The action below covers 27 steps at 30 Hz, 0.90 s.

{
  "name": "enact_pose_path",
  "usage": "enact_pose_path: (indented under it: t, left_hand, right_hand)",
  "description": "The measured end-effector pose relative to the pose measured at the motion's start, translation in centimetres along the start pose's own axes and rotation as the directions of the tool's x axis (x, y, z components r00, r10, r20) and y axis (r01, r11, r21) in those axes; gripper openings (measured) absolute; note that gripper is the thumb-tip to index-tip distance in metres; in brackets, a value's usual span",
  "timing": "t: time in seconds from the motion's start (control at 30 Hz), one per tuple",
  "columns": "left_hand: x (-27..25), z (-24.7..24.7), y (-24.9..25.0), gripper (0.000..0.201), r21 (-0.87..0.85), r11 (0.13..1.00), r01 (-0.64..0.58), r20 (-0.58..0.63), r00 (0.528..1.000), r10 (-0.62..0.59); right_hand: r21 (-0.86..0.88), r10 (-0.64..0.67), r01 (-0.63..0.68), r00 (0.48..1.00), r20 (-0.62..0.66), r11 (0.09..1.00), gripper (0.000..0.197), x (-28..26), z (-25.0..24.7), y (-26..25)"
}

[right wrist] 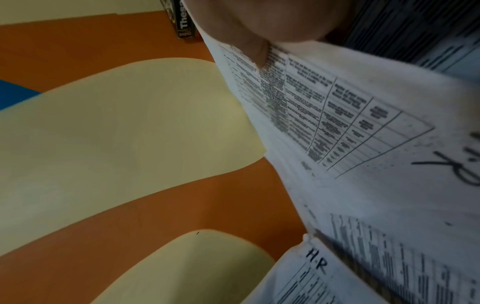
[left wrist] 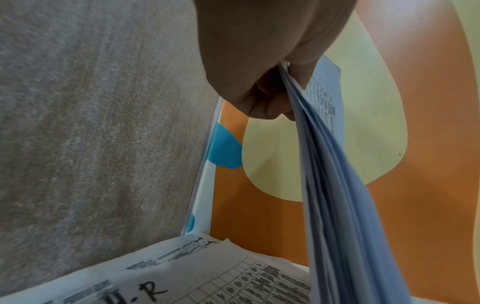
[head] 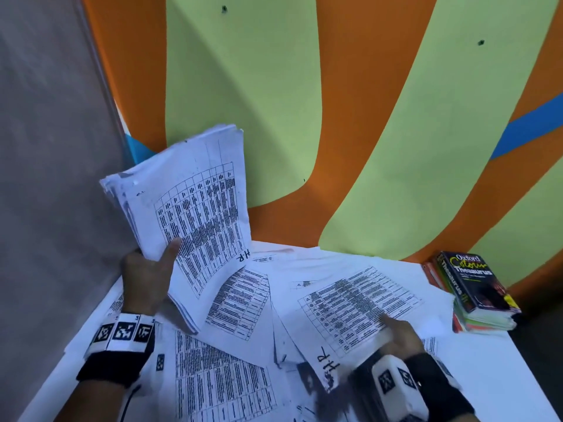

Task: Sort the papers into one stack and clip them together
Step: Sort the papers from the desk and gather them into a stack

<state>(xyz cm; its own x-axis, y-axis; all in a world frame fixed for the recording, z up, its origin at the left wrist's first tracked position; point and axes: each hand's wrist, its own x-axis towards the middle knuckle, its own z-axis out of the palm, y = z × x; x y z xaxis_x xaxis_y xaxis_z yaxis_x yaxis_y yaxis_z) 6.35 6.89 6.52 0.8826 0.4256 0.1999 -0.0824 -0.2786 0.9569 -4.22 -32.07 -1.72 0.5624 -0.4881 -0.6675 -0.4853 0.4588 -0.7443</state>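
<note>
My left hand point(head: 146, 278) grips a thick stack of printed papers point(head: 195, 208) by its lower corner and holds it tilted above the table's left side. In the left wrist view the fingers point(left wrist: 259, 72) curl round the edge of the stack point(left wrist: 337, 195). My right hand point(head: 399, 333) pinches a loose sheet marked "H.R" point(head: 350, 303) at the lower right, thumb on top. The right wrist view shows the thumb point(right wrist: 259, 20) pressed on that sheet point(right wrist: 363, 133). More printed sheets point(head: 231, 388) lie scattered and overlapping on the table.
A pile of books with a dark thesaurus point(head: 475, 287) on top sits at the table's far right corner. The white table point(head: 493, 376) meets an orange and green wall at the back and a grey wall on the left.
</note>
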Motion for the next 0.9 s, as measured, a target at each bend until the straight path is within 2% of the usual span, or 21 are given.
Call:
enact_pose_path:
  t: [0.03, 0.07, 0.13, 0.17, 0.2, 0.23, 0.27, 0.3, 0.33, 0.4, 0.47, 0.53, 0.57, 0.67, 0.7, 0.73, 0.8, 0.83, 0.9]
  left_hand:
    - [0.1, -0.2, -0.1, 0.025, -0.007, 1.0, 0.013, -0.011, 1.0, -0.013]
    - [0.2, -0.4, -0.1, 0.025, -0.018, 1.0, 0.024, -0.023, 0.999, -0.025]
    - [0.4, -0.9, -0.4, 0.024, -0.033, 0.998, 0.048, -0.06, 0.997, -0.05]
    - [0.5, -1.2, -0.5, 0.025, -0.039, 0.997, 0.059, -0.075, 0.995, -0.062]
    - [0.6, -1.4, -0.6, 0.025, -0.044, 0.997, 0.067, -0.089, 0.994, -0.071]
    - [0.7, -1.5, -0.6, 0.026, -0.042, 0.996, 0.073, -0.101, 0.992, -0.077]
    - [0.7, -1.7, -0.5, 0.027, -0.034, 0.997, 0.075, -0.113, 0.99, -0.079]
    - [0.6, -1.9, -0.5, 0.026, -0.027, 0.997, 0.073, -0.123, 0.99, -0.076]
    - [0.6, -2.1, -0.5, 0.025, -0.023, 0.997, 0.071, -0.129, 0.989, -0.073]
    - [0.6, -2.5, -1.0, 0.026, -0.029, 0.997, 0.078, -0.124, 0.989, -0.081]
    - [0.7, -2.8, -1.5, 0.03, -0.023, 0.995, 0.096, -0.111, 0.989, -0.098]
    - [0.6, -2.9, -1.6, 0.028, -0.008, 0.996, 0.085, -0.102, 0.991, -0.085]
    - [0.5, -2.7, -1.6, 0.026, -0.002, 0.998, 0.064, -0.108, 0.992, -0.064]
    - [0.3, -2.4, -1.4, 0.031, 0.016, 1.0, 0.026, -0.101, 0.995, -0.025]
    - [0.4, -2.3, -1.4, 0.03, 0.019, 0.999, 0.044, -0.088, 0.995, -0.042]
    - [0.6, -2.3, -1.5, 0.03, 0.021, 0.998, 0.067, -0.073, 0.995, -0.065]
    - [0.8, -2.0, -1.5, 0.034, 0.006, 0.995, 0.1, -0.05, 0.994, -0.1]
    - [0.8, -1.8, -1.3, 0.034, -0.006, 0.994, 0.108, -0.031, 0.994, -0.108]
    - [0.7, -1.0, -0.4, 0.032, -0.028, 0.997, 0.075, 0.041, 0.996, -0.074]
  right_hand:
    - [0.001, 0.015, -0.016, 0.998, 0.069, 1.0, 0.031, -0.2, 0.0, -0.2]
    - [0.079, 0.028, -0.043, 0.982, 0.185, 0.996, 0.041, 0.1, 0.0, -0.6]
    - [0.207, -0.114, 0.08, 0.98, 0.162, 0.975, 0.069, 0.2, 0.0, -0.6]
    - [0.268, -0.17, 0.133, 0.978, 0.122, 0.954, 0.067, -0.2, 0.6, -0.7]
    - [0.256, -0.242, 0.211, 0.966, 0.093, 0.943, 0.05, -1.0, 1.2, -1.1]
    - [0.235, -0.232, 0.212, 0.971, 0.061, 0.948, 0.029, -2.1, 1.8, -2.2]
    - [0.175, -0.284, 0.278, 0.959, 0.007, 0.944, 0.018, -3.1, 2.1, -3.1]
    - [0.094, -0.351, 0.355, 0.935, -0.056, 0.93, 0.026, -4.3, 2.5, -3.9]
    - [0.007, -0.417, 0.42, 0.903, -0.107, 0.908, 0.037, -5.2, 2.6, -4.8]
    - [-0.105, -0.612, 0.603, 0.778, -0.142, 0.791, 0.041, -7.2, 2.4, -6.5]
    - [-0.195, -0.756, 0.738, 0.653, -0.035, 0.646, 0.042, -9.0, 1.6, -8.2]
    - [-0.249, -0.821, 0.796, 0.571, 0.006, 0.552, 0.051, -10.0, 0.7, -10.4]
    - [-0.24, -0.828, 0.807, 0.561, 0.023, 0.54, 0.047, -9.9, 0.2, -11.6]
    - [-0.123, -0.771, 0.775, 0.631, 0.088, 0.62, 0.042, -6.1, -1.5, -15.2]
    - [-0.089, -0.765, 0.774, 0.633, 0.115, 0.627, 0.042, -5.5, -1.8, -16.2]
    - [-0.033, -0.779, 0.789, 0.611, 0.139, 0.614, 0.041, -4.7, -2.0, -17.2]
    - [-0.016, -0.764, 0.781, 0.616, 0.192, 0.625, 0.044, -7.5, 0.1, -18.6]
    - [-0.009, -0.724, 0.747, 0.646, 0.24, 0.664, 0.042, -8.6, 1.0, -19.0]
    - [0.082, -0.642, 0.669, 0.661, 0.388, 0.739, 0.017, -9.4, 1.8, -19.8]
